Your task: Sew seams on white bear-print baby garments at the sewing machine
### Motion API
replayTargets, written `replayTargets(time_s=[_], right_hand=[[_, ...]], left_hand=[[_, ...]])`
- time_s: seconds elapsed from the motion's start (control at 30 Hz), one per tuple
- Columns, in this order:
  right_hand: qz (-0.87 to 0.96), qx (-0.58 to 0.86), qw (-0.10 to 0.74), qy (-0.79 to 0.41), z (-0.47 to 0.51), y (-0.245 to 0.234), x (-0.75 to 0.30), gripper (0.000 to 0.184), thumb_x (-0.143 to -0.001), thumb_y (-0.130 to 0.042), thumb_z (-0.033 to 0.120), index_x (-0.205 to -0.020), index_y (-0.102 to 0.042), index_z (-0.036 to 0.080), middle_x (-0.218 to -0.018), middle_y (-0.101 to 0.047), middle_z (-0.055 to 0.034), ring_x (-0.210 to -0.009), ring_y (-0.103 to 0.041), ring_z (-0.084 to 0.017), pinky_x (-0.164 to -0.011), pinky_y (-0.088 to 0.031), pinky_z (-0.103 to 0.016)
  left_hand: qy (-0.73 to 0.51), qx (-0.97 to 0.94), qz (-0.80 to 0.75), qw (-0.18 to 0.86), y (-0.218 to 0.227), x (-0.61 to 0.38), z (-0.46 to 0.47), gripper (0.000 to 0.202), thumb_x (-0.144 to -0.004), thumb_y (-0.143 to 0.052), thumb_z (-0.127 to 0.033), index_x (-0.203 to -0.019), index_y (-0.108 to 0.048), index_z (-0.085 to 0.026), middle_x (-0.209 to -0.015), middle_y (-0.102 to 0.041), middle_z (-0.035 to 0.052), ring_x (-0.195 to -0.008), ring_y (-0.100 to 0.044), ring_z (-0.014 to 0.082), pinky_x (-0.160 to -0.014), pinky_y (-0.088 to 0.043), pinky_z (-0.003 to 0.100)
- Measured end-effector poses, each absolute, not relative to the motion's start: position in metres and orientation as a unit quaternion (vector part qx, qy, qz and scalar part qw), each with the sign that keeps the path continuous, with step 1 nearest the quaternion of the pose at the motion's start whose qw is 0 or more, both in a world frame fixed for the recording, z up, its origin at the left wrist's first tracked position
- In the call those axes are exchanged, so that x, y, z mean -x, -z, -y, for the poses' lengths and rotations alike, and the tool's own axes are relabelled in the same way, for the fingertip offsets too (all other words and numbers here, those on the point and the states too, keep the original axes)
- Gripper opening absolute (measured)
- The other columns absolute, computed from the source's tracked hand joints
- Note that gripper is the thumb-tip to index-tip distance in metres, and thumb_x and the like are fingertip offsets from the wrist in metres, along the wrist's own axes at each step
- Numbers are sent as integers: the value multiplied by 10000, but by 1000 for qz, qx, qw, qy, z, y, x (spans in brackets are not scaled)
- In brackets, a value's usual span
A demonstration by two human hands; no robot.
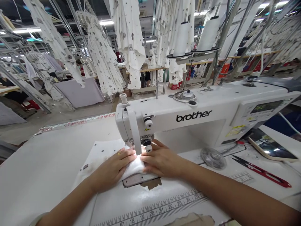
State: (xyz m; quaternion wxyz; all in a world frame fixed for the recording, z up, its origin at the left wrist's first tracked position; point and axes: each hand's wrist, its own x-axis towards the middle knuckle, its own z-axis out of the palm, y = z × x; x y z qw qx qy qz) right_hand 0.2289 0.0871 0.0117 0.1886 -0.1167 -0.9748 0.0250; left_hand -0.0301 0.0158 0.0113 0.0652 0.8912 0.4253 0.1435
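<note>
A white Brother sewing machine point(192, 117) stands across the table. White fabric with small dark prints point(101, 153) lies under its needle head point(147, 142). My left hand point(113, 169) lies flat on the fabric left of the needle, fingers stretched out and pressing the cloth down. My right hand point(162, 160) rests palm down on the fabric right of the needle, fingers together and pointing at the presser foot. The fingertips of both hands nearly meet at the lit spot under the needle. A metal needle plate point(138, 180) shows just below the hands.
A ruler strip point(150, 212) runs along the table's near edge. Red thread snips point(261, 171), a clear bobbin disc point(213, 157) and a phone point(270, 146) lie to the right. Printed white garments point(129, 37) hang from racks behind the machine.
</note>
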Motion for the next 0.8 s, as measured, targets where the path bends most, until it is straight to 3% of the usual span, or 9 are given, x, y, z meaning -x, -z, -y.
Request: replayTargets(time_s=[0.2,0.3,0.47,0.6,0.67,0.8], right_hand=[[968,88,233,-30,-93,-14,-237,261,-996,-533,426,-986,-645,190,-984,-697,-6,-1007,-536,-174,-1082,-241,-372],[974,58,216,-40,-91,-17,-237,323,-945,-596,499,-1001,-657,187,-933,-688,-15,-952,-548,-171,-1053,-277,-360],[977,80,193,-38,-79,-13,-230,435,-906,-597,594,-1005,-636,172,-926,-652,-30,-891,-540,-185,-1012,-310,-378],[977,98,186,-42,-74,-10,-227,263,-980,-562,413,-908,-607,164,-920,-629,-31,-865,-522,-176,-952,-332,-351],[976,96,189,-43,-74,-10,-227,177,-984,-556,321,-920,-603,163,-925,-627,-29,-881,-520,-173,-946,-328,-341],[977,68,204,2,-76,-9,-227,165,-983,-560,318,-953,-615,165,-885,-625,-25,-848,-511,-179,-948,-313,-347]], left_hand=[[-87,-891,-442,64,-17,32,-16,482,-977,-358,-119,-1416,-461,-290,-1471,-492,25,-1344,-476,204,-1128,-415,422],[-59,-891,-448,39,-28,25,-1,444,-982,-388,-158,-1388,-486,-309,-1433,-532,14,-1351,-462,245,-1116,-407,476],[-114,-876,-466,53,-31,3,28,340,-956,-469,-185,-1281,-543,-250,-1209,-628,66,-1110,-583,231,-938,-512,403],[-138,-865,-480,54,-20,-7,23,100,-937,-506,-194,-982,-595,-200,-989,-624,60,-914,-563,214,-824,-509,400],[-150,-869,-470,31,-17,-9,16,107,-945,-504,-206,-871,-580,-190,-892,-608,49,-838,-539,201,-774,-495,390],[-179,-890,-420,-11,-15,-9,10,193,-971,-448,-165,-883,-618,-189,-792,-588,29,-770,-525,174,-733,-477,355]])
